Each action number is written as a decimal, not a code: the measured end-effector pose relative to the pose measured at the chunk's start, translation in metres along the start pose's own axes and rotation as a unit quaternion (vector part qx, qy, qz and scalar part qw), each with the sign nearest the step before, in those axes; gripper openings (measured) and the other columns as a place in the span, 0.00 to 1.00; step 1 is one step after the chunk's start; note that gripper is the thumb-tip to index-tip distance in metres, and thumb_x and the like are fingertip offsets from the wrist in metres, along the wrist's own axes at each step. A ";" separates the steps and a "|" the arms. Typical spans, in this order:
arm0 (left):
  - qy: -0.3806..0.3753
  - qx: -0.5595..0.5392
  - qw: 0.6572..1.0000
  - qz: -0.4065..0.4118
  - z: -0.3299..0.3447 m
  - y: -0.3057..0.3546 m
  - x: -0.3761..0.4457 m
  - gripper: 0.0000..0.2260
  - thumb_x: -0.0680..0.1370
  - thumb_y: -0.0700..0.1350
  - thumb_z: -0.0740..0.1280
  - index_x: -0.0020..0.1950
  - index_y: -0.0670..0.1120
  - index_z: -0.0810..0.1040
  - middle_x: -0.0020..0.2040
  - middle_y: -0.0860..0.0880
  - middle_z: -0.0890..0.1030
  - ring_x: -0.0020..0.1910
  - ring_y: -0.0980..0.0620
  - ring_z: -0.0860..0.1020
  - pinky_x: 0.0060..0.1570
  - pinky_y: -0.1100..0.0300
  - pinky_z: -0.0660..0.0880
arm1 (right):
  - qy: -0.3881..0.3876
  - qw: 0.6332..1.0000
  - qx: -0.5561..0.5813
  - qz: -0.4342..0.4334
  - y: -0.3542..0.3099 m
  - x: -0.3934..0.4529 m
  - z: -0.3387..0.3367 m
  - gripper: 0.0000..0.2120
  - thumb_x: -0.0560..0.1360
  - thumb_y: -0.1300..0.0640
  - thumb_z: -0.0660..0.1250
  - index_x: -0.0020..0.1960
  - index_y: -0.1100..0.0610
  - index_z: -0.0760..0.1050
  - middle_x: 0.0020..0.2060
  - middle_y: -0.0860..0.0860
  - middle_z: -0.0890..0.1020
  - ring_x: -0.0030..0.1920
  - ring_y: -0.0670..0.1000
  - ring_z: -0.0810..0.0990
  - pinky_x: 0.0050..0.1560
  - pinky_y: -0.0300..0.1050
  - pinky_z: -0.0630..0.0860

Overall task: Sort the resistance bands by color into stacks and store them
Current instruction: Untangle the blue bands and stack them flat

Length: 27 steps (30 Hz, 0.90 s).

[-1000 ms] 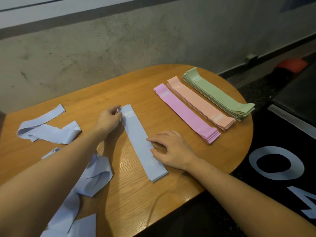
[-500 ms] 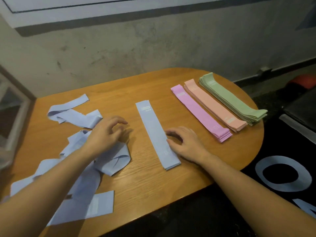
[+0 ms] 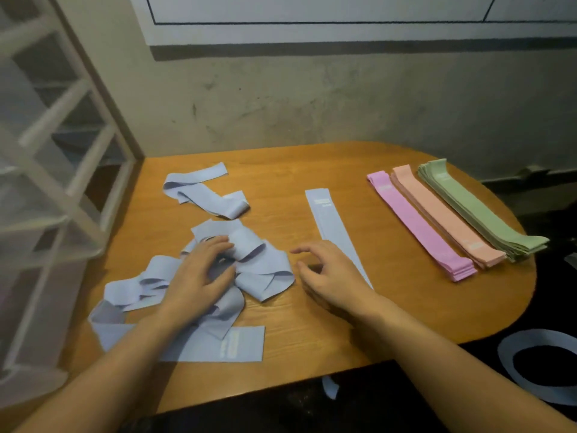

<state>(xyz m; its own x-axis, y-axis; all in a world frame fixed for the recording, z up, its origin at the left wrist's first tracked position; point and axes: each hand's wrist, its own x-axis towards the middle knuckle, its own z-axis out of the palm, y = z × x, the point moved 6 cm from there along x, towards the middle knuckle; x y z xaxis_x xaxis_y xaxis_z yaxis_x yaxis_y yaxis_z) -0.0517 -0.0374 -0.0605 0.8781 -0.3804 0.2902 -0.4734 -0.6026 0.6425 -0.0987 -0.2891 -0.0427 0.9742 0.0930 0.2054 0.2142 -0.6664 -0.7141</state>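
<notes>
A tangled heap of light blue bands [image 3: 259, 270] lies on the left half of the wooden table [image 3: 343, 170]. My left hand [image 3: 199, 276] rests on top of this heap with fingers spread. One blue band [image 3: 334, 226] lies flat and straight in the table's middle. My right hand [image 3: 331, 276] hovers just left of its near end, fingers loosely curled, holding nothing. At the right stand three neat stacks side by side: pink [image 3: 418, 223], peach [image 3: 446, 214] and green [image 3: 480, 204].
Two more loose blue bands [image 3: 203, 192] lie behind the heap, and another [image 3: 218, 345] lies flat near the front edge. A white lattice shelf [image 3: 56, 157] stands at the left. A concrete wall backs the table. Dark floor with a light ring marking [image 3: 537, 364] lies to the right.
My left hand left the straight blue band's far end and moved left onto the heap. My right hand lifted off the band's near end and shifted left. The view swung left.
</notes>
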 end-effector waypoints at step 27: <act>0.062 0.038 0.997 0.010 0.005 -0.007 -0.005 0.27 0.75 0.57 0.67 0.73 0.55 0.70 0.72 0.58 0.70 0.73 0.59 0.67 0.67 0.58 0.64 | 0.046 0.998 -0.049 -0.002 -0.053 0.050 0.050 0.07 0.76 0.53 0.73 0.54 0.52 0.80 0.45 0.43 0.81 0.50 0.47 0.77 0.54 0.51 0.75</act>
<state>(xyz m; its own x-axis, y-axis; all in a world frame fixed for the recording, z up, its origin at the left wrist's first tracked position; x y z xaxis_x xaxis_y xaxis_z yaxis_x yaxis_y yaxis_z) -0.0528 -0.0345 -0.0695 0.8682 -0.3056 0.3910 -0.4904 -0.6485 0.5822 -0.0574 -0.2121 -0.0283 0.9621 0.0302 0.2709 0.2049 -0.7358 -0.6454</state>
